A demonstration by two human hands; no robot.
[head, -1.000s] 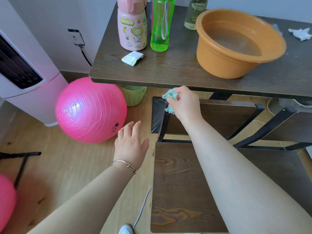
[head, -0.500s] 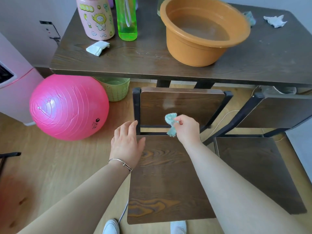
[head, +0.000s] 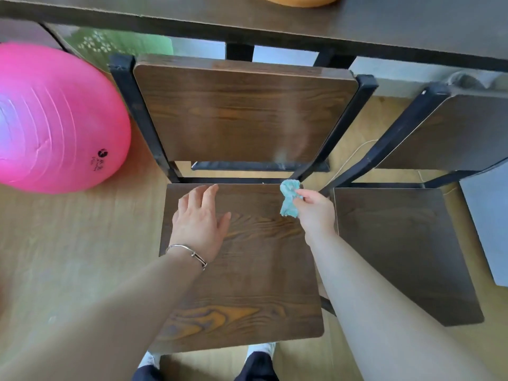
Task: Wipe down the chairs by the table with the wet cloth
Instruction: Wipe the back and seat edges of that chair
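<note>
Beside the pink ball (head: 55, 116), the left hand (head: 199, 221) is spread flat over the near chair (head: 242, 284) seat, holding nothing; whether it touches the wood I cannot tell. At the seat's rear right corner the right hand (head: 316, 213) pinches the bunched wet cloth (head: 288, 200). So small a wad covers little, so strips may go unwiped, and a loose pinch could drop it. Counted: one ball, two hands, one cloth, two chairs, the second chair (head: 406, 243) standing rightmost

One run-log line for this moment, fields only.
right hand: pinches cloth at back right corner of seat | left hand: open, spread over seat | second chair: alongside on right
</note>
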